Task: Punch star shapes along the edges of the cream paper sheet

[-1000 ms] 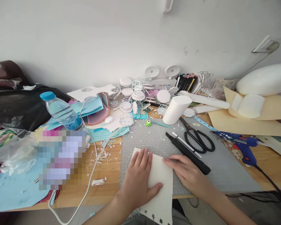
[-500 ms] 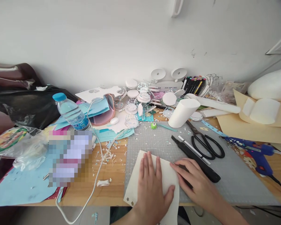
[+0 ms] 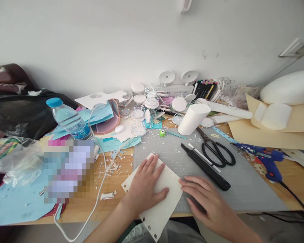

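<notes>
A cream sheet of paper point(image 3: 164, 194) lies turned cornerwise on the grey cutting mat point(image 3: 245, 189), its near corner hanging past the table edge. Small flower-shaped holes run along its lower left edges. My left hand point(image 3: 144, 185) rests flat on the sheet, fingers spread. My right hand point(image 3: 207, 199) is at the sheet's right corner, fingertips touching it or just beside it, fingers extended and slightly bent. Beyond the hands lie a black utility knife point(image 3: 207, 168), a thin white stick point(image 3: 204, 158), black-handled scissors point(image 3: 218, 150) and a little green craft punch point(image 3: 162, 133).
A white cylinder point(image 3: 194, 119) stands at the mat's far edge. On the right lies a blue glue gun point(image 3: 263, 157) with its cord. To the left are a water bottle point(image 3: 68, 118), a looping white cable point(image 3: 101, 189) and paper scraps. White discs point(image 3: 179, 104) clutter the back.
The sheet has turned clockwise, its near corner now pointing toward me. My left hand has shifted left with it, and my right hand's fingers have spread a little. The view has moved slightly.
</notes>
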A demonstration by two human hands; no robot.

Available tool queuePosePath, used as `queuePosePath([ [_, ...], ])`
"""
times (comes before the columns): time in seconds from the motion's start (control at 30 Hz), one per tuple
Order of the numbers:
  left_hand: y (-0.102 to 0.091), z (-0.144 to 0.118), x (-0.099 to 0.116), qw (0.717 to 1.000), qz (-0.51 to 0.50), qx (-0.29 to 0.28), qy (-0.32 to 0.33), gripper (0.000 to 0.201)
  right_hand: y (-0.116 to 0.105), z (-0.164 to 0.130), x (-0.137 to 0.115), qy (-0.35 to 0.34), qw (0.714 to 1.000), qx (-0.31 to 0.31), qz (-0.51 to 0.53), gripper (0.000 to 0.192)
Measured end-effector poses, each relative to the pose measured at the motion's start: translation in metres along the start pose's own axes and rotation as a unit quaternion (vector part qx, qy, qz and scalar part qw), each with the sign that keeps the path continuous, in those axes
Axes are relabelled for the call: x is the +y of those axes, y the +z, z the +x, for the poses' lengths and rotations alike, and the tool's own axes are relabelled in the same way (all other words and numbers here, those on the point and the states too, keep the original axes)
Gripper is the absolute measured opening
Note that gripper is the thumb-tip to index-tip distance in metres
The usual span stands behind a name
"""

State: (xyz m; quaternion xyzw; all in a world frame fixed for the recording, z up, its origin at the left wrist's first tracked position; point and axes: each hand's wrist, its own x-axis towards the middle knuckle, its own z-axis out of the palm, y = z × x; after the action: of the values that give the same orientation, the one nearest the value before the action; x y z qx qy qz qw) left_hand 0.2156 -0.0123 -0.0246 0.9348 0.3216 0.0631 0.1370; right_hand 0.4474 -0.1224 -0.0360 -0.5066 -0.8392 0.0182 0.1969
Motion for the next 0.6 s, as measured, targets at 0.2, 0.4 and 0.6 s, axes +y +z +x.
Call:
queuePosePath([
  [0.2, 0.018, 0.004, 0.013, 0.994, 0.069, 0.058, -0.06, 0.07, -0.003, -0.007, -0.002, 0.044, 0.998, 0.021, 0.029, 0.021],
  [0.4, 0.027, 0.009, 0.025, 0.987, 0.104, 0.092, -0.078, 0.077, -0.002, -0.024, 0.003, 0.129, 0.981, 0.126, 0.065, 0.02],
  [0.6, 0.018, 0.0, 0.016, 0.991, 0.106, 0.069, -0.033, 0.077, -0.008, -0.022, 0.038, 0.234, 0.951, 0.185, -0.076, 0.02],
])
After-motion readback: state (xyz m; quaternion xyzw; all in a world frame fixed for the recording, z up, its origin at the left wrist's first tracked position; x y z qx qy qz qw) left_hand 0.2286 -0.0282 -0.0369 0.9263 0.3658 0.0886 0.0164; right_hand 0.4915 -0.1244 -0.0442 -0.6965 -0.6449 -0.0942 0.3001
